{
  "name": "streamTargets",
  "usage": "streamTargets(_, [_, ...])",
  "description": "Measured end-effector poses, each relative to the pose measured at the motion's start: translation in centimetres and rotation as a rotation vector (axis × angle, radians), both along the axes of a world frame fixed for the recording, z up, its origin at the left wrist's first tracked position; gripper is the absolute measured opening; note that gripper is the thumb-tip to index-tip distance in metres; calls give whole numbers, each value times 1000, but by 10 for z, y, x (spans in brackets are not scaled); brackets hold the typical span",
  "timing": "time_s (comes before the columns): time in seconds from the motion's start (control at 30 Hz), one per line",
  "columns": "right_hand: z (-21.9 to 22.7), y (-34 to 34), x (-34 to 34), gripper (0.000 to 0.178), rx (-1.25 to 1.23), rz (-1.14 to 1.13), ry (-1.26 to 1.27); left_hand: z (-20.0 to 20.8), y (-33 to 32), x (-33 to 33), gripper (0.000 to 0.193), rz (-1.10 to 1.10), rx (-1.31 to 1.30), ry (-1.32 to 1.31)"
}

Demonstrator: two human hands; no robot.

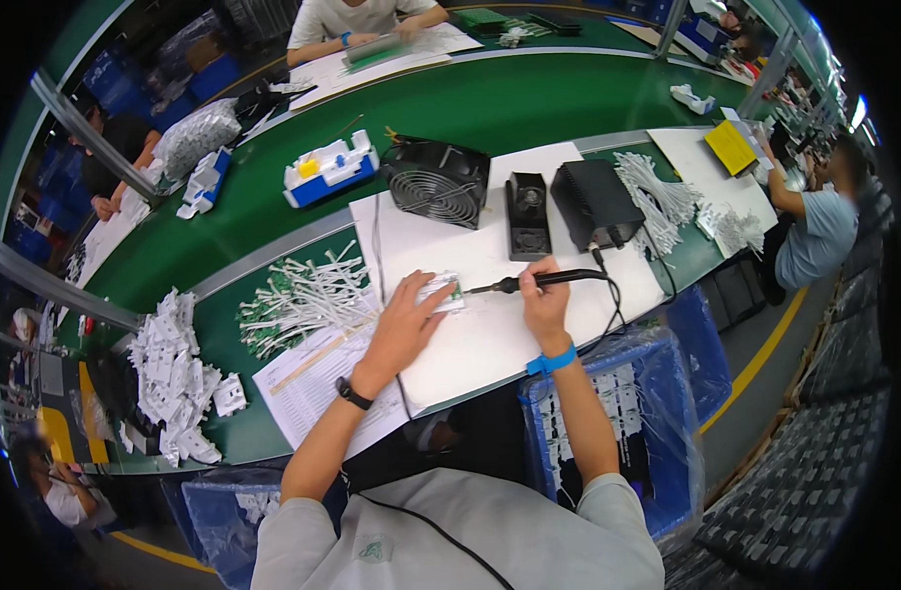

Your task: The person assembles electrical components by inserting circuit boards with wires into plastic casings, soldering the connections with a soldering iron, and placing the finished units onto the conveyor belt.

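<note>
My right hand point(545, 305) grips a black soldering iron point(558, 278) like a pen, its metal tip pointing left. The tip reaches close to a small white plastic housing point(447, 293) with a bit of green circuit board at its right end; I cannot tell whether they touch. My left hand point(409, 320) holds this housing down on the white work sheet point(490, 344), fingers partly spread over it. Left of that hand lies a heap of white cables with green boards point(308, 295). Under the left forearm is a printed paper point(308, 383).
Beyond my hands stand a black fan point(438, 184), a black soldering iron stand point(528, 216) and a black power unit point(598, 205). White housings point(175, 379) are piled at the left, white cables point(657, 197) at the right. Blue bins point(681, 442) flank my seat. Other people work nearby.
</note>
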State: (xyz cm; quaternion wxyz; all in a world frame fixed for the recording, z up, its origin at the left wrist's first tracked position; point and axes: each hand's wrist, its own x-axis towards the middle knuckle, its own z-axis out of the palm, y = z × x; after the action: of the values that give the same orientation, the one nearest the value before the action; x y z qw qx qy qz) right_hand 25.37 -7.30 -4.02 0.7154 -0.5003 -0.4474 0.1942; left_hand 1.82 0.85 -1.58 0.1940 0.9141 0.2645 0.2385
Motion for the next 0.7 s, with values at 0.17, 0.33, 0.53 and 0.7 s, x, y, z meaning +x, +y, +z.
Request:
streamTargets(0.17, [-5, 1, 3, 15, -42, 22, -58, 2, 8, -5, 45, -35, -43, 12])
streamTargets(0.33, [0, -1, 1, 15, -73, 49, -53, 5, 7, -3, 45, -37, -46, 27])
streamTargets(0.53, [2, -1, 4, 15, -68, 63, -93, 7, 6, -2, 45, -36, -56, 25])
streamTargets(0.7, [-5, 0, 3, 16, -79, 77, -59, 5, 6, -2, 44, -24, -32, 27])
